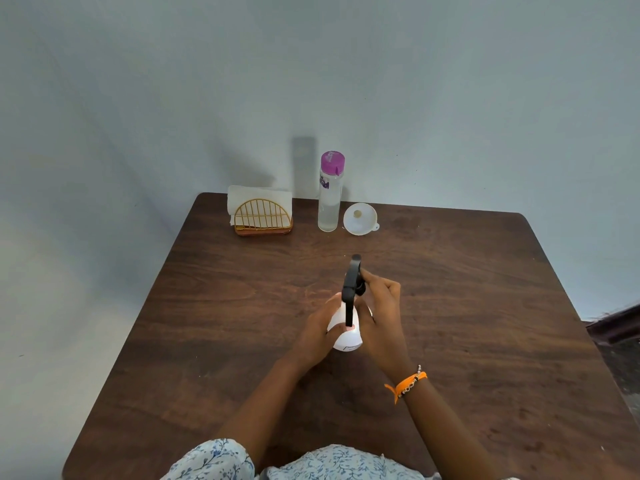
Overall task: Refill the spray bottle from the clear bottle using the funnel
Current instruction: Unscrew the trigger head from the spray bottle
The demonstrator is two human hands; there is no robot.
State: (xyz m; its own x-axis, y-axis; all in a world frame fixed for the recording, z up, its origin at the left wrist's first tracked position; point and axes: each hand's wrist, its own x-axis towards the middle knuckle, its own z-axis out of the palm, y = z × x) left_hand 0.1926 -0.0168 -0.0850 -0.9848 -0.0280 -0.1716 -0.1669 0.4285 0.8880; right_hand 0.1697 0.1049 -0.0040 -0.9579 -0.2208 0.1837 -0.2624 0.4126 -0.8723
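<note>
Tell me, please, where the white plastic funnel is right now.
In the head view, the white plastic funnel sits at the table's far edge, just right of the clear purple-capped bottle.

On the tabletop, a napkin holder stands at the far edge, left of the clear bottle; the funnel lies just right of that bottle. The spray bottle stands nearer, mid-table, between the left hand and right hand.

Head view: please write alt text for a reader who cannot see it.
Two hands hold a white spray bottle on a brown table: left hand on its body, right hand at its black head. Behind stand a clear bottle, funnel and napkin holder.
</note>
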